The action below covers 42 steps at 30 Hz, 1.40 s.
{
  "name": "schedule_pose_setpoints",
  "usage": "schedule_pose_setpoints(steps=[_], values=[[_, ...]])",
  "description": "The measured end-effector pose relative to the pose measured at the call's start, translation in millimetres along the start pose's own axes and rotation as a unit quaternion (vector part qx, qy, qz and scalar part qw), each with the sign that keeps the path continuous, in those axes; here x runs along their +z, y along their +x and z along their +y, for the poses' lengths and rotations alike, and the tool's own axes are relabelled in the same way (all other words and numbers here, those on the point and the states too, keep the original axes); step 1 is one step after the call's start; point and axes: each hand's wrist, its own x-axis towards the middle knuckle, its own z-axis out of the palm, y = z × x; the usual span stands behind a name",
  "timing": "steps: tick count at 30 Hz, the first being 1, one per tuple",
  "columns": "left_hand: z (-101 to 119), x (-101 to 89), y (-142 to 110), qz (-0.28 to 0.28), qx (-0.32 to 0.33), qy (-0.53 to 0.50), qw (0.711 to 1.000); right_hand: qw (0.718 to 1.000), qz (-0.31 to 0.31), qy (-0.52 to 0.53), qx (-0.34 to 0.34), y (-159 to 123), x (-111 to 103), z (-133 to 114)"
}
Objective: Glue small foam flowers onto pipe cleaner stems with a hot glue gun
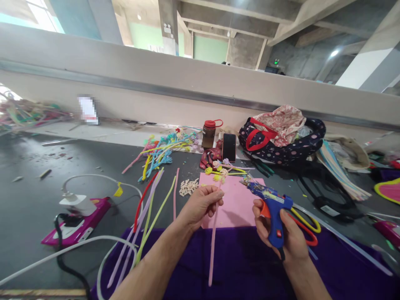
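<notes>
My left hand [201,204] pinches a pink pipe cleaner [213,246] near its top, where a small yellow and white flower [219,177] sits; the stem hangs down over the purple cloth [237,266]. My right hand [283,235] grips a blue glue gun [271,208] with an orange trigger, its nozzle pointing left toward the flower, a short gap away. Both hands hover above a pink sheet [237,200] on the dark table.
Loose pipe cleaners [150,204] lie left of the pink sheet, a tangled pile [165,152] behind. A small heap of beige pieces [188,186], a brown jar with red lid [208,133], a phone [229,147], a dotted bag [281,141], scissors [308,227] and a power strip [76,218] surround them.
</notes>
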Motion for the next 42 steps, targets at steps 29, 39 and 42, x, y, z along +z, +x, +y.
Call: schedule_pose_setpoints(steps=[29, 39, 42], values=[[-5.5, 8.4, 0.7, 0.053, 0.029, 0.112, 0.992, 0.941, 0.066, -0.308, -0.125, -9.0, 28.7, 23.1], [-8.7, 6.8, 1.3, 0.039, 0.043, 0.114, 0.992, 0.947, 0.068, -0.293, -0.112, -6.6, 27.9, 23.8], [-8.5, 7.0, 1.6, 0.041, 0.041, 0.113, 0.992, 0.945, 0.064, -0.306, -0.101, -6.8, 25.9, 24.7]])
